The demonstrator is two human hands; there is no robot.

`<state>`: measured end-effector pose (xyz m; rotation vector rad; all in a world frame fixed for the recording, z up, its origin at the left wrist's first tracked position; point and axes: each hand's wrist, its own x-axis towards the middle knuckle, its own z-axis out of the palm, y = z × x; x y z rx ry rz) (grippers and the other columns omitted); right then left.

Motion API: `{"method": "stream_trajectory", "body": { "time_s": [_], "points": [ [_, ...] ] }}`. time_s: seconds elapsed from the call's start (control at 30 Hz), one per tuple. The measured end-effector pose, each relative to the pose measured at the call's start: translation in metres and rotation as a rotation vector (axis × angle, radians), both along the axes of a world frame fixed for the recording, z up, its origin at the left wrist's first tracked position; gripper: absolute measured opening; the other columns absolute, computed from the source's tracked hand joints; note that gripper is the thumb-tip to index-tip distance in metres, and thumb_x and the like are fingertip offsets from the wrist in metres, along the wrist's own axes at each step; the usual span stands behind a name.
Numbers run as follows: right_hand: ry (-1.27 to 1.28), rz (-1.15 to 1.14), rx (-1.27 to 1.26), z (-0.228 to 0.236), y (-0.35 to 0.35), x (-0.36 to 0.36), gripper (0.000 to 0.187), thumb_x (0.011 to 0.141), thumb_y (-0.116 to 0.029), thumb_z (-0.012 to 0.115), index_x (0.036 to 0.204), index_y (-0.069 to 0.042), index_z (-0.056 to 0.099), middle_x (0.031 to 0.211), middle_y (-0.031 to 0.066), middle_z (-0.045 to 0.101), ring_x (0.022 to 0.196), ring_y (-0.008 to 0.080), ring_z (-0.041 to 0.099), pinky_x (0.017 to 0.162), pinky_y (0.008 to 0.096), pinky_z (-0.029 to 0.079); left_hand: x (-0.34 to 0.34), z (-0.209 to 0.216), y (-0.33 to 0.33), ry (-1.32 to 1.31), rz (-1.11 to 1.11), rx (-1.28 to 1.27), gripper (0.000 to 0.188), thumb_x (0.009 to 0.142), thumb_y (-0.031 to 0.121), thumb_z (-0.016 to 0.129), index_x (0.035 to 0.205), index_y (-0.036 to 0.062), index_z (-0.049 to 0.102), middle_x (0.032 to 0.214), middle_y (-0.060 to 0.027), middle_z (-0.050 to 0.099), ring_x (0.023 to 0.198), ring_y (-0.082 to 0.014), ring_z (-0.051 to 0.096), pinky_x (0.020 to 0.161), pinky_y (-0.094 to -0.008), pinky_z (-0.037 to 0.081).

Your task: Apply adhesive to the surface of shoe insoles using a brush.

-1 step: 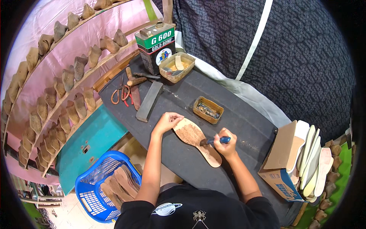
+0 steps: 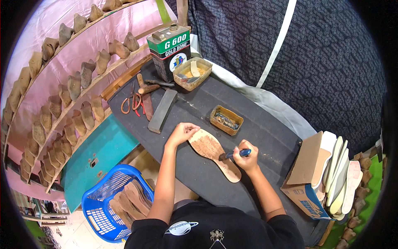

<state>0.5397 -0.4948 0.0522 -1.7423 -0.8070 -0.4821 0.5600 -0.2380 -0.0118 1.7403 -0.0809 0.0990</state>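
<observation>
Currently you are pinning the sole (image 2: pixel 213 152) flat under your open left hand (image 2: pixel 181 133), your right hand (image 2: pixel 245 157) gripping the brush (image 2: pixel 234 154), spreading glue; next, coating the bare heel calls for steady strokes.

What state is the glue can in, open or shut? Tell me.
Shut: the glue can stands upright with a cap on its spout.

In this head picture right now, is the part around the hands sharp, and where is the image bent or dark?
Head view: the insole, left hand and right hand with its brush look sharp under even light; the shelves of shoe lasts curve strongly toward the rim; the corners are black from the fisheye circle; no strong glare shows.
</observation>
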Motion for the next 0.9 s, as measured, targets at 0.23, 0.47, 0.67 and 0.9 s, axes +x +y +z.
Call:
{"method": "stream_trajectory", "body": {
  "time_s": [0.23,0.47,0.67,0.9],
  "points": [
    [0.107,-0.127,0.175,0.003,0.035,0.059,0.018,0.067,-0.005,0.057,0.060,-0.004,0.041,0.050,0.0015,0.039,0.046,0.0073,0.036,0.042,0.0232,0.031,0.002,0.007,-0.006,0.010,-0.009,0.083,0.015,0.078,0.010,0.058,0.086,-0.0026,0.062,0.064,0.0047,0.053,0.053,-0.0003,0.040,0.045,-0.0176,0.034],
    [0.120,-0.108,0.189,-0.001,0.067,0.068,0.019,0.065,-0.006,0.059,0.060,-0.004,0.041,0.049,0.0001,0.037,0.046,0.0067,0.036,0.042,0.0229,0.032,0.001,0.008,-0.002,0.019,-0.036,0.097,0.015,0.078,0.010,0.058,0.086,-0.0025,0.061,0.066,0.0036,0.054,0.054,-0.0006,0.041,0.046,-0.0176,0.035],
    [0.025,-0.091,0.070,0.001,0.028,0.056,0.017,0.062,-0.004,0.056,0.058,-0.004,0.039,0.049,0.0029,0.038,0.043,0.0095,0.038,0.042,0.0245,0.033,0.003,0.002,0.003,0.061,-0.092,0.089,0.017,0.080,0.012,0.057,0.089,-0.0020,0.060,0.075,0.0009,0.058,0.062,-0.0026,0.048,0.054,-0.0179,0.040],
    [0.133,-0.163,0.083,0.008,0.039,0.065,0.017,0.064,-0.006,0.056,0.059,-0.003,0.040,0.047,0.0040,0.036,0.042,0.0103,0.038,0.042,0.0252,0.033,0.006,0.005,0.002,0.057,-0.088,0.089,0.014,0.078,0.010,0.058,0.085,-0.0020,0.060,0.068,0.0027,0.056,0.055,-0.0006,0.044,0.047,-0.0166,0.037]
  ]
}}
